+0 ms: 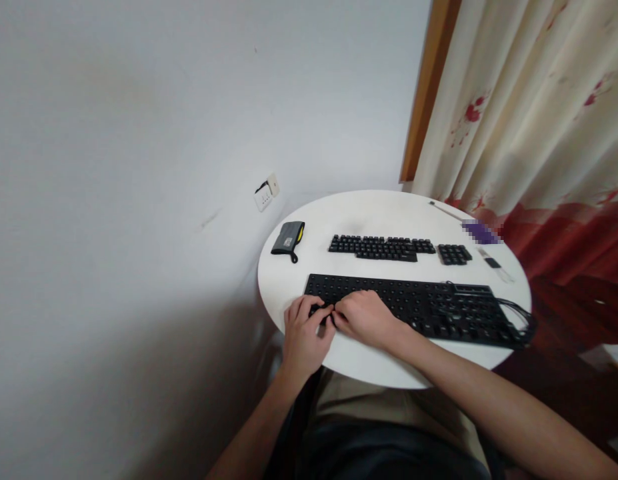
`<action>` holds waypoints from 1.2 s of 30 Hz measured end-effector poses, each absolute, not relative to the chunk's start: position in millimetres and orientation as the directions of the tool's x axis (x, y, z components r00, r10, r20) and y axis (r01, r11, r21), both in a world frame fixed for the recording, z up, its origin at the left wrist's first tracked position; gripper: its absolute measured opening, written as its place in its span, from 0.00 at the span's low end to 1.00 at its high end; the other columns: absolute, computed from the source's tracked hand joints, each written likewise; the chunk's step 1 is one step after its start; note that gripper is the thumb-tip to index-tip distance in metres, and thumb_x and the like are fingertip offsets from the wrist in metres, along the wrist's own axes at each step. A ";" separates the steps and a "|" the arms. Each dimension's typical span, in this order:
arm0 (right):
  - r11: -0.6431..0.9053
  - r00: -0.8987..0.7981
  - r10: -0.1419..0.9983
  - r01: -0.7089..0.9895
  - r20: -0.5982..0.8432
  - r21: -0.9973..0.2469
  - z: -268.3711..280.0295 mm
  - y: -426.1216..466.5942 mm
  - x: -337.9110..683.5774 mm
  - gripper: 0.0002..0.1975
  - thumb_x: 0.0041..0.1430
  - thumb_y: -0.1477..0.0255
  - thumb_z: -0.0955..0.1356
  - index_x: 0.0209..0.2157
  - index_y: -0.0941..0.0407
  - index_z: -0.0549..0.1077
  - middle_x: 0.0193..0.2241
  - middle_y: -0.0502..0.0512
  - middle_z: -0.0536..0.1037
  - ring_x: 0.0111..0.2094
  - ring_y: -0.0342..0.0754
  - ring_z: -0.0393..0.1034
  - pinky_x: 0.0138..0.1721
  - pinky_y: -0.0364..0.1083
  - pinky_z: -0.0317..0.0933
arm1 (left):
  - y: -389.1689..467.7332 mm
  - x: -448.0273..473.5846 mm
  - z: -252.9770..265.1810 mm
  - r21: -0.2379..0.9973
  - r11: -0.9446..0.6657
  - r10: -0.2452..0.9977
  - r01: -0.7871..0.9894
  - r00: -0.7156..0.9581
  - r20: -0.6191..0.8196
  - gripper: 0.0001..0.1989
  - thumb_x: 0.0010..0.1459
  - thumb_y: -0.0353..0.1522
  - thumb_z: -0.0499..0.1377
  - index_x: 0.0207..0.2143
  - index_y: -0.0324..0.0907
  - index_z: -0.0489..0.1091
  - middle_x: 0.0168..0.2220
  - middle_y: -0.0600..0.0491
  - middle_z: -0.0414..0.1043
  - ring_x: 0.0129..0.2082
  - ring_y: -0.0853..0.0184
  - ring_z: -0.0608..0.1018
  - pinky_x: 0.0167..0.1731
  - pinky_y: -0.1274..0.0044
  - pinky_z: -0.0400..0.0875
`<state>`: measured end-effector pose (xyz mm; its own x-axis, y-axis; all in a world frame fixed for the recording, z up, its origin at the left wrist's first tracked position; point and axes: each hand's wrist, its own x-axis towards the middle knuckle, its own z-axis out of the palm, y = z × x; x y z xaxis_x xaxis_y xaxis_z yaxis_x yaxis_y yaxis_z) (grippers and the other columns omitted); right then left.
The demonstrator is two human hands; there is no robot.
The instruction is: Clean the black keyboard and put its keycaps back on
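A black keyboard (413, 301) lies along the near side of the round white table (379, 373), many of its key positions showing small posts without caps. Over its near left corner, my left hand (305, 328) has its fingers bent, with thumb and index tip close together. My right hand (363, 316) is closed just beside it, fingertips meeting the left ones at the keyboard's edge. Whatever sits between the fingertips is hidden. Behind the keyboard, black keycaps (381, 247) are laid out in rows, and a smaller block of keycaps (455, 254) is to their right.
A grey pouch (289, 238) with a yellow edge lies at the table's left. On the right are a purple item (481, 232), partly blurred, a thin brush-like stick (446, 211), a small black-and-clear object (493, 263) and a coiled cable (521, 319). Wall left, curtain (529, 133) right.
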<state>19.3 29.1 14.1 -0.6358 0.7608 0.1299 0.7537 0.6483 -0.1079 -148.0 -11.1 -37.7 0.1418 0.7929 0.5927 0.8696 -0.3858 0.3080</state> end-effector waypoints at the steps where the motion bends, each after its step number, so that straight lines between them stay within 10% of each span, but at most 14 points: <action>1: 0.646 -0.633 0.763 0.755 0.132 -0.112 14.1 29.0 19.4 0.15 0.65 0.69 0.62 0.31 0.56 0.79 0.31 0.60 0.82 0.31 0.52 0.77 0.30 0.44 0.57 | -11.1 -148.0 -37.8 0.308 -0.384 0.794 0.870 0.141 0.591 0.08 0.57 0.27 0.61 0.38 0.46 0.76 0.46 0.48 0.72 0.51 0.56 0.71 0.51 0.62 0.66; 16: 0.432 -0.249 0.895 0.689 0.370 -0.582 -1.9 61.3 35.0 0.21 0.68 0.66 0.61 0.22 0.56 0.73 0.21 0.52 0.75 0.23 0.45 0.64 0.29 0.43 0.51 | -11.9 -153.3 -48.0 0.387 -0.368 0.745 0.845 0.020 0.667 0.15 0.62 0.26 0.52 0.51 0.42 0.68 0.48 0.46 0.71 0.51 0.57 0.71 0.54 0.62 0.65; 36: 0.455 -0.276 0.889 0.617 0.365 -0.642 -4.1 61.6 32.7 0.19 0.66 0.67 0.62 0.22 0.57 0.71 0.19 0.49 0.72 0.23 0.43 0.61 0.29 0.42 0.51 | -26.5 -134.4 -36.9 0.250 -0.402 0.808 0.881 0.213 0.549 0.16 0.62 0.28 0.55 0.52 0.43 0.70 0.46 0.46 0.73 0.50 0.56 0.73 0.52 0.62 0.65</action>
